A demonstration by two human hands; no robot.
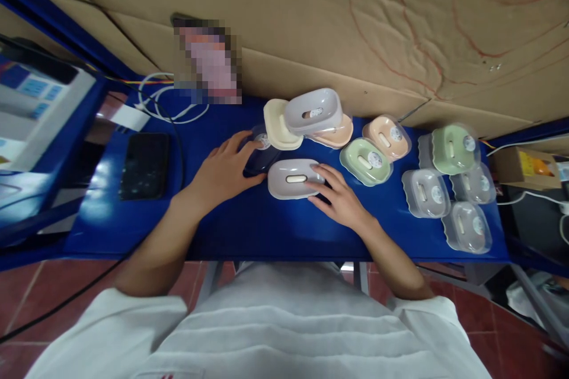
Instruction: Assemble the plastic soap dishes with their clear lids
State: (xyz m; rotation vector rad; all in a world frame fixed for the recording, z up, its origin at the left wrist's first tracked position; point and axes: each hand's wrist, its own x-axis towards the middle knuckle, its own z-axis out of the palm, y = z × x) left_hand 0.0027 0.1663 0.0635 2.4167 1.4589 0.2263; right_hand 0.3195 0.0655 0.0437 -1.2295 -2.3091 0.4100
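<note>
A grey soap box [294, 179] lies on the blue desk [249, 228] in front of you. It looks light, stiff and slippery; take it by its long sides. Your right hand [340, 196] rests flat on its right end, grip apart. Your left hand [224, 167] covers a dark box [260, 157], fingers loosely spread. More boxes [444, 183] sit to the right.

Dim, soft light – glare on the blue table [95, 213] at left – edges bent and blurred.

Grey soap box [293, 179], green box [365, 161], peach box [386, 137], blue table [249, 225].
</note>
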